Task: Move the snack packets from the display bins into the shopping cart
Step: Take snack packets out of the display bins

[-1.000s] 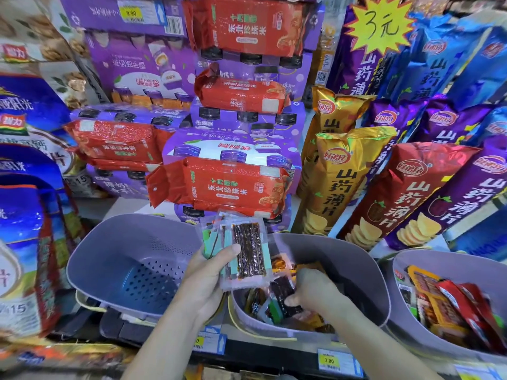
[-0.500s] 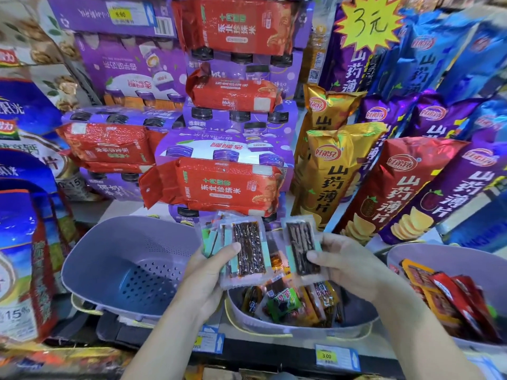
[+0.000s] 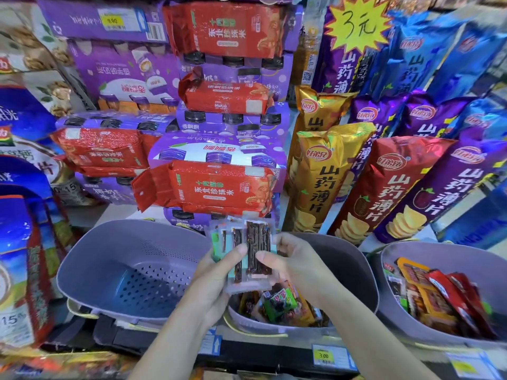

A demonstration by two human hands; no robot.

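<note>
My left hand (image 3: 216, 272) holds a fanned stack of clear snack packets (image 3: 247, 253) with dark strips inside, above the middle grey bin (image 3: 354, 272). My right hand (image 3: 296, 264) presses one more such packet onto the front of the stack, thumb on its face. The middle bin still has several mixed packets (image 3: 279, 303) at its bottom. The left bin (image 3: 123, 259) is empty, showing its perforated floor. The right bin (image 3: 450, 256) holds several red and orange packets (image 3: 439, 294). The shopping cart is not in view.
Behind the bins stand stacked purple drink cartons with red rice packs (image 3: 216, 187) and tall chip bags (image 3: 323, 176) leaning at the right. Large blue bags (image 3: 19, 242) crowd the left edge. Price tags (image 3: 323, 355) line the shelf front.
My right hand lifted a packet out of the middle bin and brought it left onto the stack held in my left hand. The camera moved slightly closer.
</note>
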